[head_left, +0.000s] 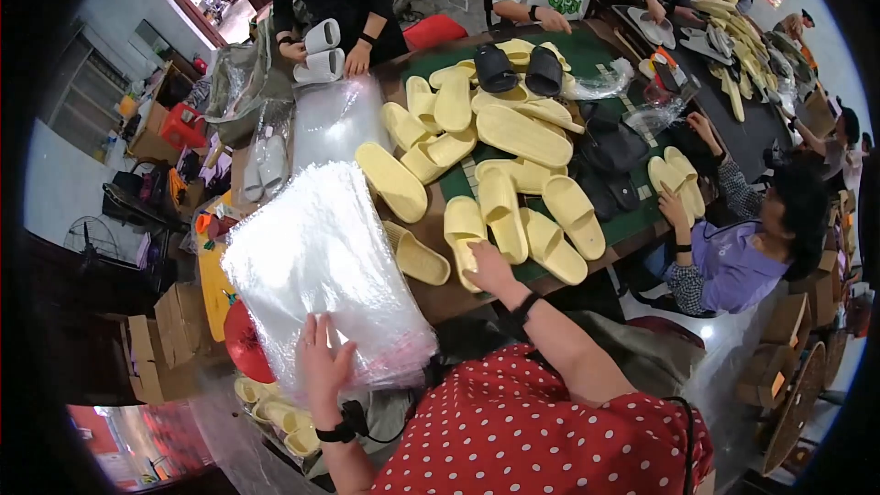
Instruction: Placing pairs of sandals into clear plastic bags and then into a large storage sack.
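My left hand (323,362) lies flat on the near edge of a thick stack of clear plastic bags (316,261). My right hand (486,268) reaches forward and rests on a pale yellow slide sandal (464,236) at the near edge of the table. Several more yellow sandals (513,142) lie in a heap on the green mat (623,225) beyond it. A pair of black sandals (518,69) sits at the far side of the heap. I cannot tell whether the right hand's fingers are closed around the sandal.
Other people work around the table: one in black holds white sandals (321,50), one in a purple top (733,261) holds yellow sandals on the right. Another bag stack (335,115) lies further back. Cardboard boxes (170,335) stand on the floor at left.
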`<state>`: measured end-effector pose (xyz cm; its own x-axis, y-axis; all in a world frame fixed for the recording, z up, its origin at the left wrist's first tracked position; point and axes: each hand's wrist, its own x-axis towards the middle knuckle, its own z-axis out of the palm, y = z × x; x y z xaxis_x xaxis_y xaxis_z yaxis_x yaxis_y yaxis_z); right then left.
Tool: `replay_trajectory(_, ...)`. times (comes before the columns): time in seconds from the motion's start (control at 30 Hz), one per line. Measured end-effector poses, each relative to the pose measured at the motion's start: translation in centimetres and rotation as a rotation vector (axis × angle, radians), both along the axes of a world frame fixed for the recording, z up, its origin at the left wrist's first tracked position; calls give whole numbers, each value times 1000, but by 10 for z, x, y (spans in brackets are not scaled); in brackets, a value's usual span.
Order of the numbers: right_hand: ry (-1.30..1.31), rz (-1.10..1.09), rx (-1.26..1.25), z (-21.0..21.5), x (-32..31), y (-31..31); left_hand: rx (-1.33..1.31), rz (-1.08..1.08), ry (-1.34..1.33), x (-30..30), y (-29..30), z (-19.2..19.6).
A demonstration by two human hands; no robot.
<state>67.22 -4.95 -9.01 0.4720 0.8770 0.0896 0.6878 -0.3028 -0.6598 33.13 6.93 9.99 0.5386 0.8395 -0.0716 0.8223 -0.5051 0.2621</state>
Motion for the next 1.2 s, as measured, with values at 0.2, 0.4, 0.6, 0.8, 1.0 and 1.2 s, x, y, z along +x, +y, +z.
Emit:
replay_trajectory(0.2,-136,-484,147,-1,51,-31,-37,25,-22,-2,-2,4)
replay_trajectory(0.4,18,-499,-170,-15,81,-10,-4,15,-13,-1,0,0)
replay_trajectory(0.6,246,-410,-250,-45,86,-18,-14,5,-6,1,0,-1)
replay_trajectory(0.8,-251,-438,36,55,70,-18,-13,31,-38,-8,-6,0)
replay_trajectory(1.0,-592,-52,-20,42,30,13,-12,10,-67,-5,2,-9)
replay_trajectory(1.2,171,-78,233,-15,0,26,8,-9,-27,-5,0,1)
